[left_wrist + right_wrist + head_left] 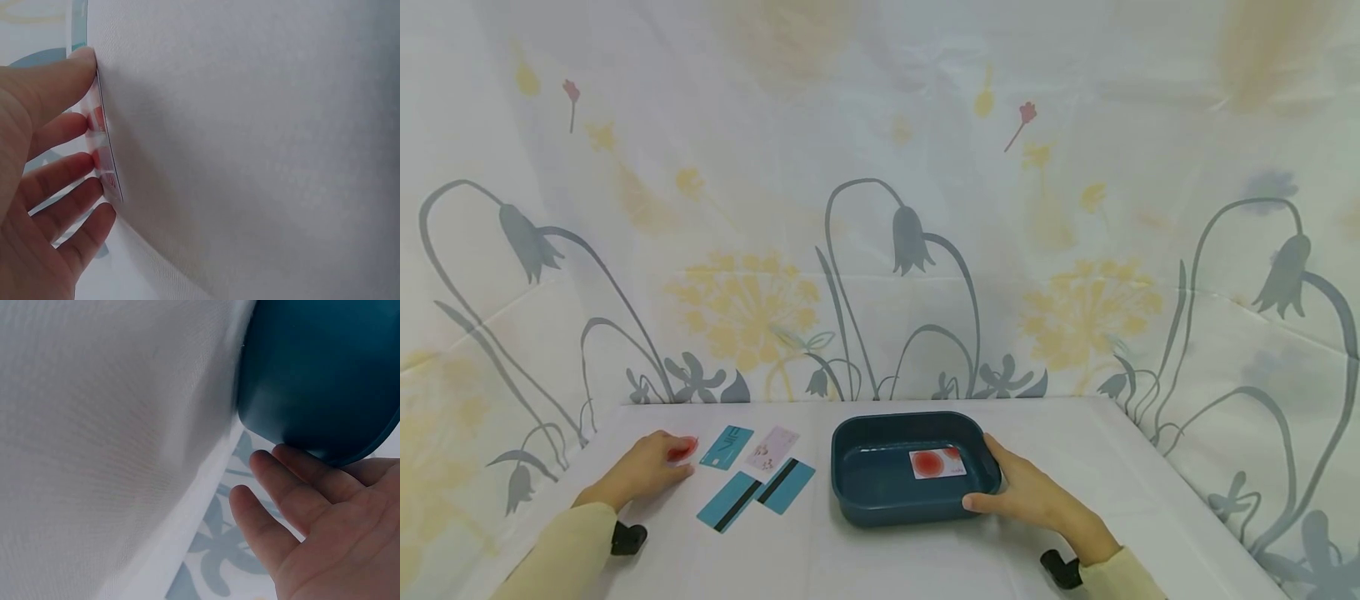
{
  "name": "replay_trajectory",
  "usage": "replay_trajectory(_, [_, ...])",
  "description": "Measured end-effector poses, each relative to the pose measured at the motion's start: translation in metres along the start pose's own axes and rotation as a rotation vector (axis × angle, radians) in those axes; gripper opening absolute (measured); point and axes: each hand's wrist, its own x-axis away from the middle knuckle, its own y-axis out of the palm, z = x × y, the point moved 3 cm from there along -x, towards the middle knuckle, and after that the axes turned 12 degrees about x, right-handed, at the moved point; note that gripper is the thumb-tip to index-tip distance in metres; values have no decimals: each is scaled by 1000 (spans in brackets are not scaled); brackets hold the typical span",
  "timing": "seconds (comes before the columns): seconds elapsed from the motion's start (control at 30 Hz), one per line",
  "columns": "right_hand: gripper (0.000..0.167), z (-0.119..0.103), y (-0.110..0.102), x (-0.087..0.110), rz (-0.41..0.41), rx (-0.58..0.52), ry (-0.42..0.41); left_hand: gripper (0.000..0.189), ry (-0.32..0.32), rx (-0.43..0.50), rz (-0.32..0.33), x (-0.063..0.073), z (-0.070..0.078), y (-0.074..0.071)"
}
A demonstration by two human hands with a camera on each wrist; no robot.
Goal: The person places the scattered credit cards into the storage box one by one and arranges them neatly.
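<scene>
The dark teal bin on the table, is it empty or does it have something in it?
Not empty: the head view shows a red-and-white card lying inside the dark teal bin.

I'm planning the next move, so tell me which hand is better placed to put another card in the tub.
Left, most likely: the left hand pinches a red card, while the right hand rests against the tub at its right end, away from the loose cards.

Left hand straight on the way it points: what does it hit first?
Likely the VIP card, lying flat just ahead of the left hand; height is unclear, so the hand might pass over it.
</scene>
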Motion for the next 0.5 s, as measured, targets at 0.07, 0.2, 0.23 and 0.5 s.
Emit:
replay_trajectory(0.07, [106,-1,0,0,-1,3,3,57,0,4,-2,0,-1,0])
replay_trajectory(0.2, [107,-2,-1,1,-4,17,8,53,27,15,4,3,-6,-2])
replay_trajectory(0.23, [107,-2,-1,0,-4,21,11,52,36,15,8,4,-8,-2])
replay_trajectory(0.5, [108,1,-1,0,-10,18,25,62,-7,-5,15,6,-16,-8])
